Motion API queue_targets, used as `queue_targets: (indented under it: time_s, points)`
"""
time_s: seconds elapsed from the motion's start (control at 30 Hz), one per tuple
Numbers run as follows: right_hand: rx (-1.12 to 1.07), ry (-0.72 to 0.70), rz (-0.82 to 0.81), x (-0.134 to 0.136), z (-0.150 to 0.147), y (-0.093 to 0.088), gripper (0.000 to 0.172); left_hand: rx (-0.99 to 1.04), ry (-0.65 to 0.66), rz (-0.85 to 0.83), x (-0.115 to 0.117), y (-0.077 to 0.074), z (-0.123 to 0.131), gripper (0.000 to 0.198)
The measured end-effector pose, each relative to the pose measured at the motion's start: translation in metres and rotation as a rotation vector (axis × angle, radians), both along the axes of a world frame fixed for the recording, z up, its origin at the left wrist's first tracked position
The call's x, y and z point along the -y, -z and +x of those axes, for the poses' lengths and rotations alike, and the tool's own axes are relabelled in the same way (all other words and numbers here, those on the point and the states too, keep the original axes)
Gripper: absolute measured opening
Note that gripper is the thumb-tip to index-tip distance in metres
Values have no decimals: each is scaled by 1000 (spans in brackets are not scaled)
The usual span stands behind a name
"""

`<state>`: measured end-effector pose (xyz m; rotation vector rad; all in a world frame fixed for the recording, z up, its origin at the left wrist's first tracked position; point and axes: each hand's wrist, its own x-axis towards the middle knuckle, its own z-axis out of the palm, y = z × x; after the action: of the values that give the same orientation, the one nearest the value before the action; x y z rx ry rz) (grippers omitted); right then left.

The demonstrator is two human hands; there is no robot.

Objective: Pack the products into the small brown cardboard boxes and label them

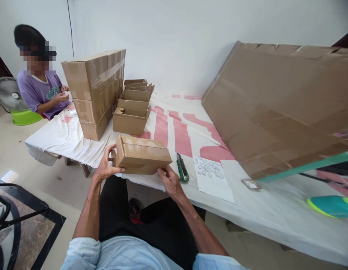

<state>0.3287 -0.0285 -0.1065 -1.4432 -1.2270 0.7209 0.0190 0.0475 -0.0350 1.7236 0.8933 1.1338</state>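
A small closed cardboard box point(142, 153) lies on its side at the near edge of the cloth-covered table point(275, 213). My left hand point(106, 167) grips its left end, thumb on top and fingers curled around the flap. My right hand point(169, 180) holds the box's lower right corner from beneath, fingers closed against it. Both forearms reach up from my lap.
A green utility knife point(182, 168) and a written paper sheet point(211, 178) lie right of the box. Small open boxes point(133, 112) and a stack of taped cartons point(95, 92) stand behind. A large flattened cardboard sheet point(280, 108) leans at right. Another person in purple point(41, 93) sits at the far left.
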Motion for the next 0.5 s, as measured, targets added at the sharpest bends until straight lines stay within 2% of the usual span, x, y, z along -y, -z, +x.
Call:
queue_targets:
  time_s: [0.2, 0.5]
  points:
    - [7, 36, -48, 2, -2, 15, 59, -7, -7, 28, 3, -2, 2, 109]
    - [27, 51, -69, 2, -1, 21, 63, -23, -32, 73, 8, -7, 7, 105]
